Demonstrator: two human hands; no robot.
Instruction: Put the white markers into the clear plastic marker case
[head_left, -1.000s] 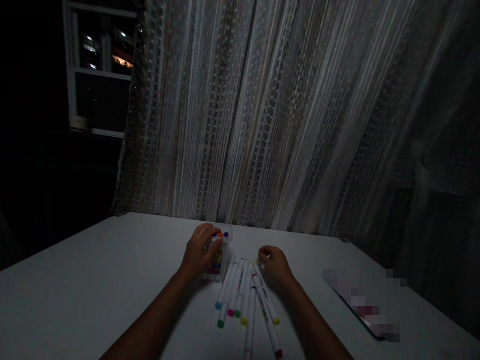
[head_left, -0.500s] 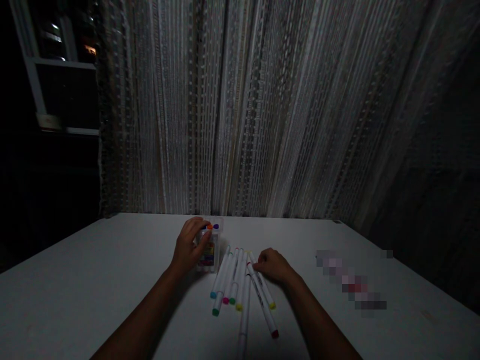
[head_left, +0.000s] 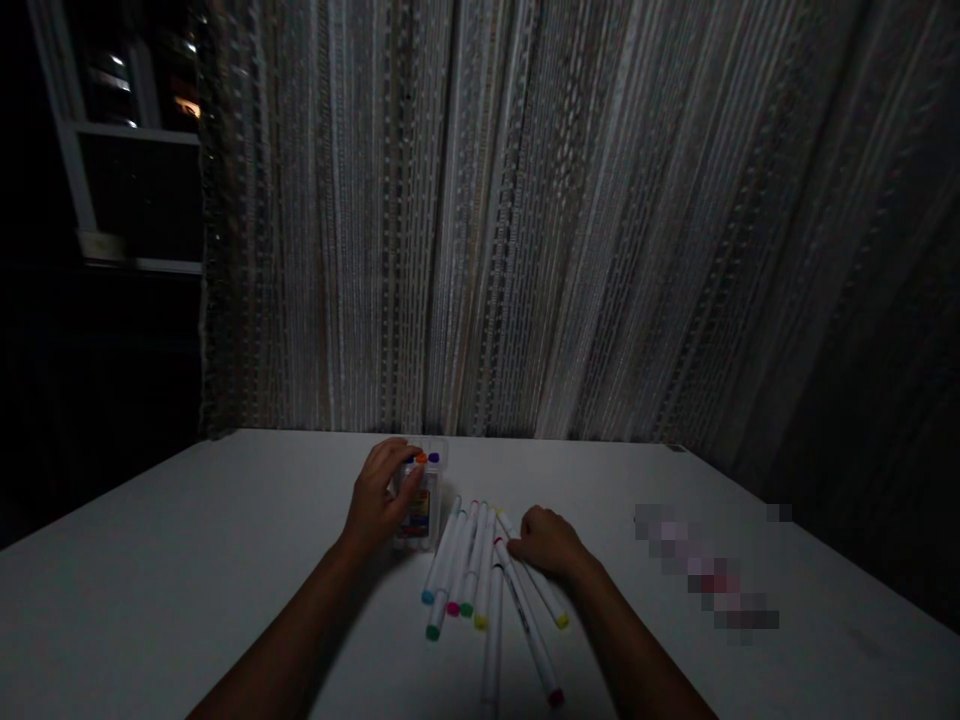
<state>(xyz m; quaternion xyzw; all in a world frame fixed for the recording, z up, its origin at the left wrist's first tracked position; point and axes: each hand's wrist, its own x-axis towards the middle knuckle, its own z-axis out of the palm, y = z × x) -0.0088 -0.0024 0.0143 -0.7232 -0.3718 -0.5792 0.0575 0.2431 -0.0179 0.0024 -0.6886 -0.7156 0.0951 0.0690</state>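
Observation:
My left hand [head_left: 381,498] wraps around a clear marker box [head_left: 422,495] standing on the white table [head_left: 187,560]; orange and purple marker caps show at its top. Several white markers [head_left: 471,565] with coloured end caps lie side by side just right of the box. My right hand [head_left: 546,543] rests with curled fingers on the rightmost markers, its fingertips pinched at a red-tipped marker [head_left: 525,625]. Whether that marker is lifted off the table I cannot tell in the dim light.
A striped sheer curtain [head_left: 525,220] hangs right behind the table's far edge. A dark window [head_left: 112,150] is at the upper left. A flat blurred object [head_left: 709,575] lies on the table to the right.
The view has swung left and steadied. My right hand moved from beside the markers' far ends down onto the rightmost markers. The left hand stays on the box.

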